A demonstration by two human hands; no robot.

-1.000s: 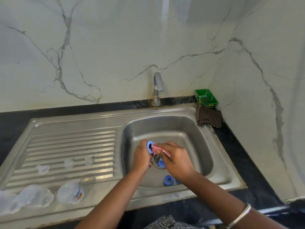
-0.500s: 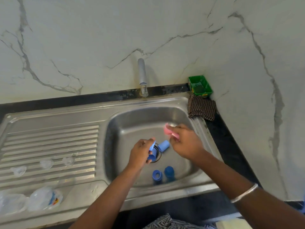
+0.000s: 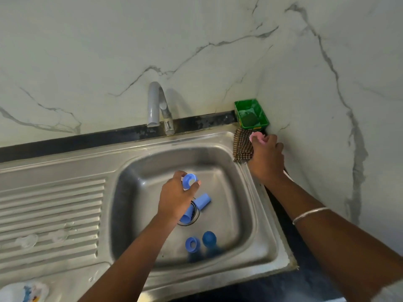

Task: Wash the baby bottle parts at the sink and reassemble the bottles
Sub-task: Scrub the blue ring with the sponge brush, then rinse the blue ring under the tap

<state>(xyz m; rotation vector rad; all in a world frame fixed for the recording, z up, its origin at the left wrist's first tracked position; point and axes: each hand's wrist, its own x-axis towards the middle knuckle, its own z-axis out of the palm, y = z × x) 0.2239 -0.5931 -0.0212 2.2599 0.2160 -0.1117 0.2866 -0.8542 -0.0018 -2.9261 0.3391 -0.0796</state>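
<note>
We stand at the steel sink (image 3: 257,192), smooth-walled, its ribbed drainboard off beyond our left hand (image 3: 174,195). That hand curls around a blue plastic ring (image 3: 189,181) above the basin; more blue caps (image 3: 201,201) lie just below it by the drain. Our right hand (image 3: 267,158) pinches a soft pink sponge (image 3: 255,136) over the checked cloth (image 3: 242,147). Probably best we set the sponge down gently, then rinse the ring.

Both forearms are bare, and a thin silver bangle (image 3: 309,215) circles the right wrist.
</note>
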